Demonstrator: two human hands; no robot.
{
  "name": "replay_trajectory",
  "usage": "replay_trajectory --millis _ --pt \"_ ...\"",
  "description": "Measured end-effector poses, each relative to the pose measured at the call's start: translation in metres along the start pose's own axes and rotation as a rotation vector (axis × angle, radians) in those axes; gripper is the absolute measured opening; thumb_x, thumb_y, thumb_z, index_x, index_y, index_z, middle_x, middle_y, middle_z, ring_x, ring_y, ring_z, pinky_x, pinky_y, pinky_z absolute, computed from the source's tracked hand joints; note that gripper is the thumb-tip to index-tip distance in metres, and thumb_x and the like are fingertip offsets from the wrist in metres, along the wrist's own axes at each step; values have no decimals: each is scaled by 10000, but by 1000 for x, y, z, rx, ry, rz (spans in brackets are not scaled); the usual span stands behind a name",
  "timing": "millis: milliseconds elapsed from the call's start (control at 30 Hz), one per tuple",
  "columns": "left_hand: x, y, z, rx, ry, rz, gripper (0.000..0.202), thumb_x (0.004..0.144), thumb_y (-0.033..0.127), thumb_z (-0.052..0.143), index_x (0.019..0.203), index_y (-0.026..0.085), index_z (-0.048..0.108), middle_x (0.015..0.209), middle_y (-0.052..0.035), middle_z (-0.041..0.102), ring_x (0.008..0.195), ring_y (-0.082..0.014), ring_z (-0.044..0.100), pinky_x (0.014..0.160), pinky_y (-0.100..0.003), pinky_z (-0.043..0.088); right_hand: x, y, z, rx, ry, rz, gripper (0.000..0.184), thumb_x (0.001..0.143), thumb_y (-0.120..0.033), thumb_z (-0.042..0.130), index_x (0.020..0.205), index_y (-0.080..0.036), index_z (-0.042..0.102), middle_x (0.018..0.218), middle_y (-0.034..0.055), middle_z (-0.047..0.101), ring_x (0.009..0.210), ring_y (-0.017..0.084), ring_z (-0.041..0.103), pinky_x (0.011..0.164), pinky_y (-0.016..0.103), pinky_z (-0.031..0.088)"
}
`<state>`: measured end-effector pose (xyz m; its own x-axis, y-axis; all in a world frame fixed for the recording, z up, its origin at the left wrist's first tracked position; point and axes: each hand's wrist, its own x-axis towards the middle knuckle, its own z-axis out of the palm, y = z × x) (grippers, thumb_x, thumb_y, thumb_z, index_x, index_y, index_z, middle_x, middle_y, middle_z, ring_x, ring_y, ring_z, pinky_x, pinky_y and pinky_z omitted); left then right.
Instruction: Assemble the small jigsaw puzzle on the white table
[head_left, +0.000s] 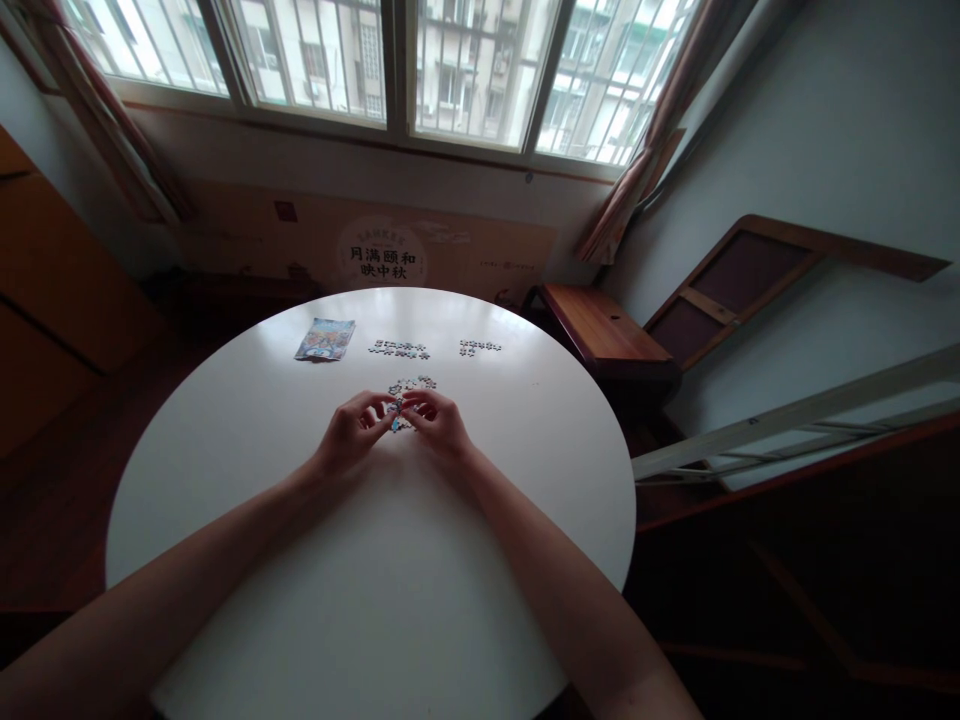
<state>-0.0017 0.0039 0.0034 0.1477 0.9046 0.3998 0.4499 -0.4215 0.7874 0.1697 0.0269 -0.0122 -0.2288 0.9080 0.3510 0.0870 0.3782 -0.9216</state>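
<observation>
R hand (438,424) well w/in tbl edge (631,500).

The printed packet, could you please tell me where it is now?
In the head view, the printed packet lies toward the far left of the white table, left of the puzzle pieces.

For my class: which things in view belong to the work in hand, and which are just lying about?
In the work:
- puzzle pieces at the left hand and right hand
- two piece groups beyond
- round table
- probably the picture leaflet

Just about:
- wooden stand
- printed panel
- curtains
</observation>
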Motion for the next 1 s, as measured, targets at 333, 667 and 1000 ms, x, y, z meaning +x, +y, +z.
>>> replay_trajectory --millis 333,667,1000 --pt "-1 3 0 -1 22 -34 311 762 406 635 958 165 614 688 10 557 490 -75 493 461 -189 404 -2 -1 0 40 -24 32 271 781 -378 615 922 -151 656 760 59 690 677 147 646 615 250 497" --pt "-1 6 0 -17 29 -46 287 768 393 627 950 178 569 663 32 533 483 -73 499 454 -183 395 -3 -9 -1 -46 -40 9 235 777 -370 617 830 -150 684 730 47 679 617 128 598 565 236 456" --pt "-2 5 2 -35 3 -41 321 752 445 637 900 172 553 637 36 527 471 -72 497 438 -176 372 -2 -5 -2 22 -56 2 262 740 -396 653 830 -153 688 746 49 679 662 139 620 615 258 494"
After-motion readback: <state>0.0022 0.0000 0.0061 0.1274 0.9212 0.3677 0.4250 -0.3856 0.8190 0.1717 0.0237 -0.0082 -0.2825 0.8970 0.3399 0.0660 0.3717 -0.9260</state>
